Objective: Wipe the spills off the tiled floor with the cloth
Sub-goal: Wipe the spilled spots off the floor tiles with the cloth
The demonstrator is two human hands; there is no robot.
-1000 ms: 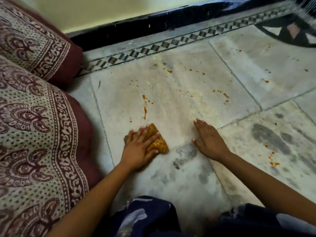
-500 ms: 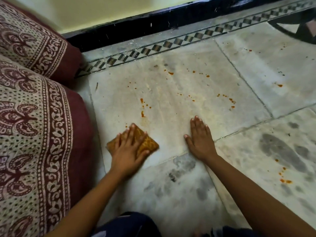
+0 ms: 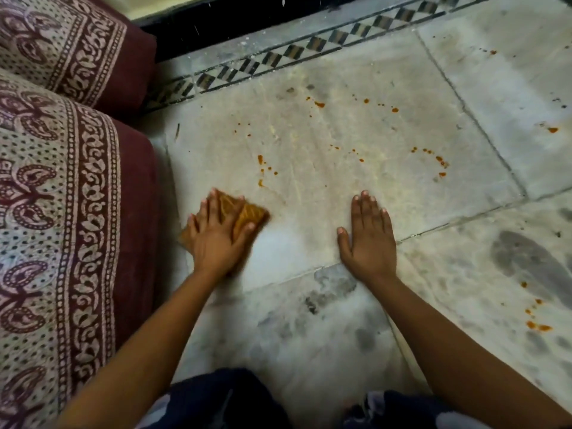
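The orange-brown cloth (image 3: pixel 251 213) lies on the tiled floor (image 3: pixel 380 134) at centre left of the frame, close to the edge of a patterned maroon cushion (image 3: pixel 46 218). The left hand (image 3: pixel 216 243) presses on it with its fingers (image 3: pixel 214 209) straight and spread, and the hand and cloth look blurred. The right hand (image 3: pixel 368 243) lies flat on the same tile, well apart from the cloth, fingers straight and close together. Orange spills (image 3: pixel 261 159) dot the tile just above the cloth, with more toward the upper centre, right and lower right. A diamond-patterned border strip (image 3: pixel 278 57) runs along the top.
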